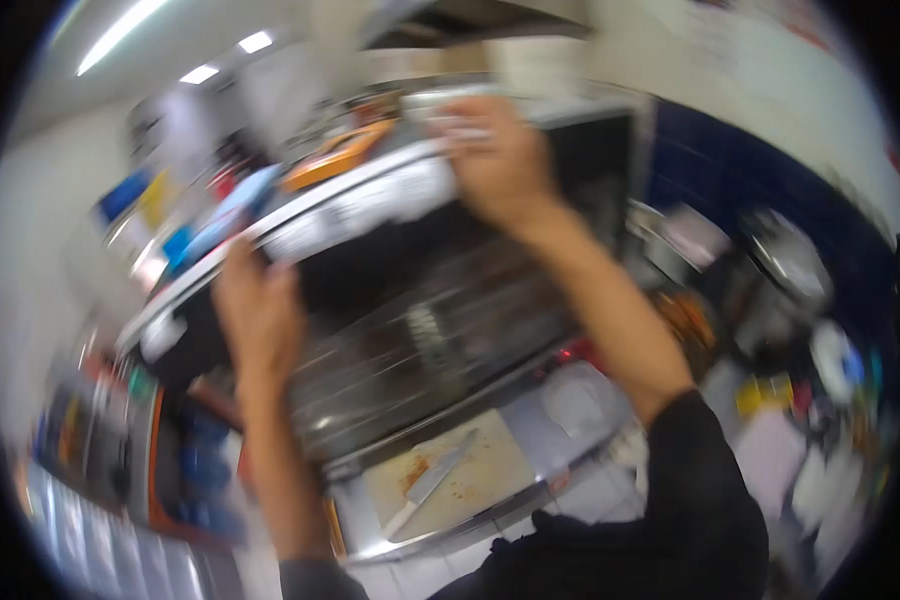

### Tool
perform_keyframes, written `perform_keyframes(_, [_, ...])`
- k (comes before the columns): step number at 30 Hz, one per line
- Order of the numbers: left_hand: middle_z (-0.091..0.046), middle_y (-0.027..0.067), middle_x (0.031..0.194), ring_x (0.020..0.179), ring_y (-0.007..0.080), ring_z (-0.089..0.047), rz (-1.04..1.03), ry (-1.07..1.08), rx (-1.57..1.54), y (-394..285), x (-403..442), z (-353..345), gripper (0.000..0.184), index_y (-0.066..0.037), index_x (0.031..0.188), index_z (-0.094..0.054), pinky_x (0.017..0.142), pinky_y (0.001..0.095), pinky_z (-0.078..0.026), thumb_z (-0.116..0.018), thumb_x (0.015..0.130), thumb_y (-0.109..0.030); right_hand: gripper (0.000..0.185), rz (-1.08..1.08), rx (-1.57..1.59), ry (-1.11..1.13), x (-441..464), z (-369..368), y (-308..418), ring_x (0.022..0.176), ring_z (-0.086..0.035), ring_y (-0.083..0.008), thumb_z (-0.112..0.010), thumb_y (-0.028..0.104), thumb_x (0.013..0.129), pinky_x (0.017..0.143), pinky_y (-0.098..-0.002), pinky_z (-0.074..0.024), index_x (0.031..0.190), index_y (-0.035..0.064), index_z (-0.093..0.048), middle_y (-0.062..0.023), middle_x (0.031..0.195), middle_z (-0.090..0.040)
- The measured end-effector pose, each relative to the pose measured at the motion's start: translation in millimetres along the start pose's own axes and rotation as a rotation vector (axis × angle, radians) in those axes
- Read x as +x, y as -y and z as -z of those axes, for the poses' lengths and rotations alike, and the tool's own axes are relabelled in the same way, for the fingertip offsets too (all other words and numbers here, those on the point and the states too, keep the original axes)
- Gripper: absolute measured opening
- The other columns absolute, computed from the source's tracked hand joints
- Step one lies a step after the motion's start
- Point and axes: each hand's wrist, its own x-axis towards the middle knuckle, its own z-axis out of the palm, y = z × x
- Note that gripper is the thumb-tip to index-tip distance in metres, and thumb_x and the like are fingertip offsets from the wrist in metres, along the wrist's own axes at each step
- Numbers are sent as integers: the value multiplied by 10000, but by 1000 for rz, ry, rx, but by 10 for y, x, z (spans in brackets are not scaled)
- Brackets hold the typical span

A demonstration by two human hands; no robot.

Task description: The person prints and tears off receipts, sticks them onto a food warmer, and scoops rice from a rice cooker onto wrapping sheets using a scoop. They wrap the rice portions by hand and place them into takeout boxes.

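Both arms reach up to a long shelf edge above a dark glass-fronted unit. My left hand is raised at the edge's left part, its fingers smeared by motion. Further right and higher, my right hand has its fingers bent at the edge, beside a whitish item; blur hides what they hold. Crumpled white material runs along the edge between the hands. Below, a knife lies on a stained cutting board.
An orange object and a blue item lie on the top. A round pale lid or bowl is right of the board. Metal pots and mixed items crowd the right. An orange-edged rack stands lower left.
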Motion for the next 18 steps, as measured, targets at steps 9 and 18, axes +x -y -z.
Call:
perform_keyframes(9, [-645,265,1296,1140,328,-658,2,516,-229,163,-2719,-1160,482,67,1426,-486,982,415,-519,-593,1051,-217,193,600,-158,322,-252,-345,1341,860,-720,-317,-729,275,887,746,-437,-570,1018,133,-724,-84,966,-727])
perform_keyframes(18, [-675,250,1234,1141,306,-662,161,1310,-583,-658,-3705,-1184,480,53,1425,-496,986,420,-510,-606,1043,-217,158,574,-85,587,-293,-387,1478,842,-727,-323,-677,267,904,716,-461,-558,974,131,-717,-70,900,-736])
